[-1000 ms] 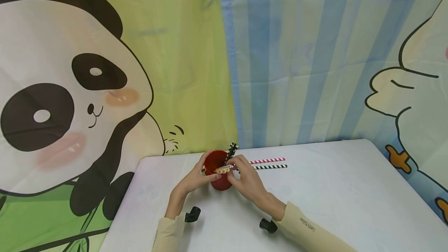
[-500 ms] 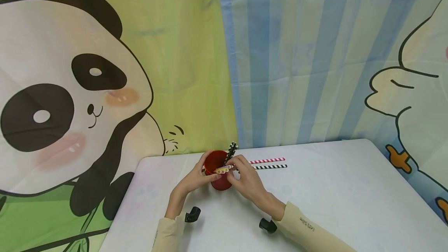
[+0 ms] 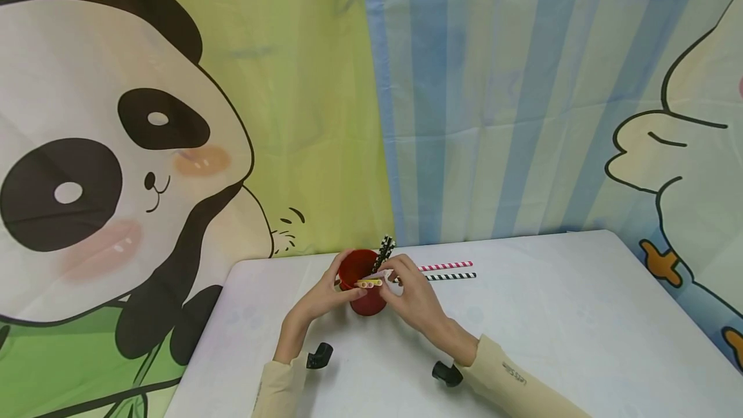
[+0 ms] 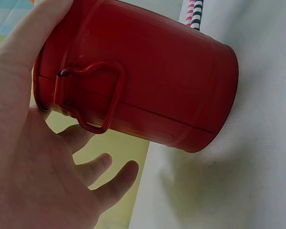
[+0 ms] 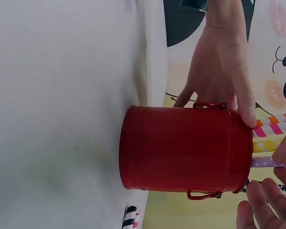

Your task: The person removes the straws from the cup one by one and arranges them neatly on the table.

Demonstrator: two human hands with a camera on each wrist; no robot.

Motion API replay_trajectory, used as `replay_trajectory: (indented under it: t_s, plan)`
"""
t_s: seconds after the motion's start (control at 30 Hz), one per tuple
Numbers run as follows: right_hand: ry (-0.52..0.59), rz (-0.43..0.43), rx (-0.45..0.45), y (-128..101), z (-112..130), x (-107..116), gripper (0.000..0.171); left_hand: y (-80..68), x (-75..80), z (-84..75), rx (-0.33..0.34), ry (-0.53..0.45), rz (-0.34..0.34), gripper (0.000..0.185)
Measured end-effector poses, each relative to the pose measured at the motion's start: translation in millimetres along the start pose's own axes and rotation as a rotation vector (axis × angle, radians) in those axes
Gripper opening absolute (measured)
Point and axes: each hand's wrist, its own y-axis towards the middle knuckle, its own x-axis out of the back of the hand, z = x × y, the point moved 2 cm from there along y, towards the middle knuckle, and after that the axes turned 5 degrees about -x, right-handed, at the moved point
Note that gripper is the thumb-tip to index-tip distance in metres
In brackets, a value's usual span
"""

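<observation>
- Red metal can (image 3: 364, 289): upright on table, wire side handles, gripped at rim.
- Straws (image 3: 369, 283): coloured bundle, ends at can mouth, pinched.

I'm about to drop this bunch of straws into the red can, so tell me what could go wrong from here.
1. The straws lie crosswise over the rim of the red can; released like that, they may roll off onto the table rather than drop in.
2. The left hand steadies the can only from one side, so a push from the right hand could tip it.
3. The black-and-white straw already standing inside could be knocked out.
</observation>
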Motion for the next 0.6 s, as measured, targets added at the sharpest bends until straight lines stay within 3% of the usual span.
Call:
replay_trajectory:
  t_s: [0.17,0.6]
  plan:
    - [0.011,0.005,-0.026,2,2,5,0.020,0.7,0.3,1.2,0.006,0.000,-0.003,0.092]
    - [0.062,-0.051,0.004,5,9,22,0.018,1.2,0.4,2.5,0.014,0.030,-0.014,0.090]
